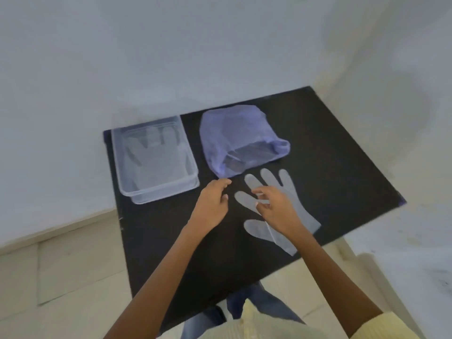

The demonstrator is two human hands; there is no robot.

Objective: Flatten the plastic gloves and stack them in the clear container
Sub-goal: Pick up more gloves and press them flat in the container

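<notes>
1. glove [291,192] lies spread flat on the black mat [342,148], fingers fanned toward the purple bag [234,133], so it looks about ready to lift.
2. right hand [276,206] hovers over its palm, fingers loosely curled; can't tell if it's pinching the film.
3. left hand [212,204] is half open near the bag's edge, holding nothing.
4. clear container [193,184] sits just left of the bag, flat gloves [151,152] already inside, probably so the carry stays short.

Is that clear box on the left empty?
No. The clear container already holds at least one flattened plastic glove, its fingers visible through the walls.
</notes>
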